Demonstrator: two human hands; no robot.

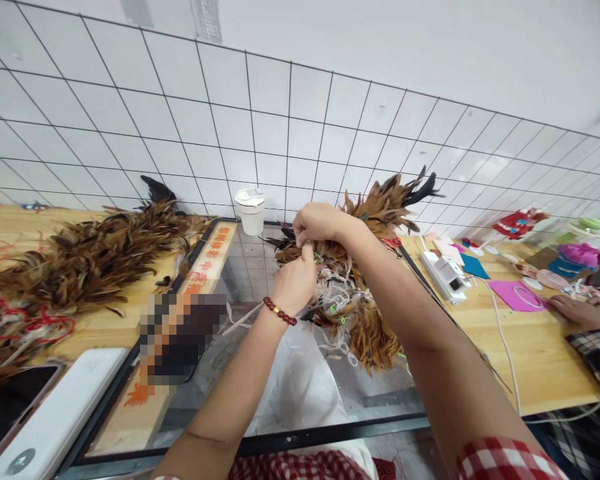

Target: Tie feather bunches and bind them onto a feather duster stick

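Observation:
My left hand point(296, 279) is closed in a pinch over a pile of brown feathers point(367, 327), and a dark red bead bracelet circles its wrist. Touching it from above and behind, my right hand point(320, 223) has bent fingers pressed together at the feathers' upper end. What lies right between the fingertips is mostly hidden, but feathers show around it. White and green ties and strands tangle through the pile, which rests on a glass tabletop point(395, 390). Behind my right forearm, a bunch of brown feathers with black tips point(387, 200) leans near the wire grid.
A white lidded cup point(251, 212) stands at the back. Long feather bundles point(105, 260) lie left, near a white power bank point(75, 407) and a phone point(15, 407). Rightward are a power strip point(445, 275), pink felt point(517, 295) and another person's hand point(580, 312).

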